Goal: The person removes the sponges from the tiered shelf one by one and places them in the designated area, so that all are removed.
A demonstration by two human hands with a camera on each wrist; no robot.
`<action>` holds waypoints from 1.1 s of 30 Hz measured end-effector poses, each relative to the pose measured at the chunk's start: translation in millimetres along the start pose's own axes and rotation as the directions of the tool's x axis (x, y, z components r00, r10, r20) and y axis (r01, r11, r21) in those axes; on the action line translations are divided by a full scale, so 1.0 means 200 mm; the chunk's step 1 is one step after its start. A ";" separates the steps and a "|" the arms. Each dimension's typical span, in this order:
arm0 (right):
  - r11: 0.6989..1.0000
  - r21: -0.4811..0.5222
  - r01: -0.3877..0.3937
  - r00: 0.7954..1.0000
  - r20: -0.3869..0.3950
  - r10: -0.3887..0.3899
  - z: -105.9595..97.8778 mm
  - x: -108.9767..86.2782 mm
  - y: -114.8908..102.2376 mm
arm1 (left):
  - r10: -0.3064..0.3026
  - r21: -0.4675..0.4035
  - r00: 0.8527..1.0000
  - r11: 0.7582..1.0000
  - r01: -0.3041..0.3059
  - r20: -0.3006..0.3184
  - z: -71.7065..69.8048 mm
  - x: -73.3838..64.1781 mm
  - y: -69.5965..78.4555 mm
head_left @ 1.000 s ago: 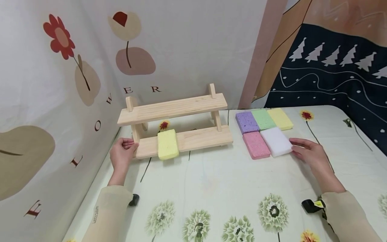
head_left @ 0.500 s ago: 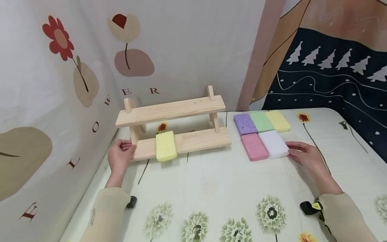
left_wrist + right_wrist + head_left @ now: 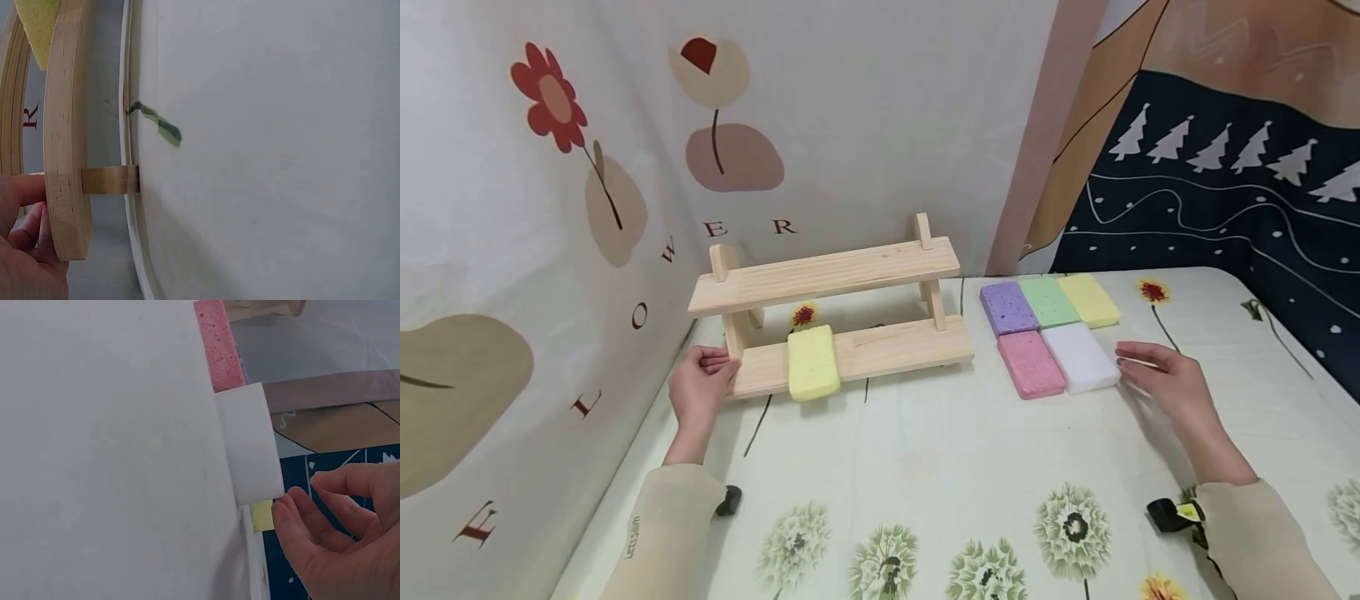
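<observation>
My left hand [image 3: 700, 387] pinches the left end of a two-tier wooden shelf [image 3: 895, 346]; in the left wrist view, thumb and fingers lie on either side of the lower board [image 3: 66, 137]. A yellow sponge [image 3: 813, 363] lies across that board and overhangs its front edge. My right hand [image 3: 1172, 387] is beside the right edge of a white sponge [image 3: 1081, 358], fingers loosely bent and holding nothing. In the right wrist view, its fingertips are right at the corner of the white sponge [image 3: 250, 444]. A pink sponge [image 3: 1032, 365] lies against the white one's left side.
Behind the pink and white sponges lie a purple sponge [image 3: 1007, 308], a green sponge [image 3: 1049, 302] and another yellow sponge [image 3: 1090, 300] in a row. A flower-print cloth [image 3: 925, 467] covers the table. Printed curtains [image 3: 865, 108] hang close behind the shelf.
The white sponge has settled flat, close against the pink one. My right fingers have spread and drawn back slightly from it. The left hand keeps its hold on the shelf.
</observation>
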State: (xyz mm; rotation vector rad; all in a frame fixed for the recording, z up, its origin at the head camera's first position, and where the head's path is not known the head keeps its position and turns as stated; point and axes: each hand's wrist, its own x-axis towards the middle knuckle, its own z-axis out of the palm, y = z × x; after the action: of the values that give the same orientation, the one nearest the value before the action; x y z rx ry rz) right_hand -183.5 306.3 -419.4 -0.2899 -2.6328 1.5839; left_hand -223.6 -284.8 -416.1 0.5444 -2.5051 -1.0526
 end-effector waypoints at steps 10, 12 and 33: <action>0.998 0.028 0.055 0.998 0.021 -0.055 0.03 -0.02 -0.10 | -0.011 0.009 1.000 1.000 0.011 0.001 0.00 0.00 -0.01; 0.996 0.056 0.068 0.997 0.037 -0.070 0.05 -0.02 -0.13 | -0.011 0.011 1.000 1.000 0.011 0.003 0.00 0.00 -0.01; 0.985 0.109 0.132 0.961 0.228 -0.154 0.47 -0.01 -0.42 | -0.027 -0.016 1.000 1.000 0.027 0.012 0.00 0.01 0.00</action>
State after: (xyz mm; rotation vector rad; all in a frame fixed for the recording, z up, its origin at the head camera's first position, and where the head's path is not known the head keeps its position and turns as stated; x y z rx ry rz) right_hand -205.7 186.5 -389.6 0.0988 -2.6621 1.7849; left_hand -225.2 -284.8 -416.0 0.5702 -2.5035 -1.0882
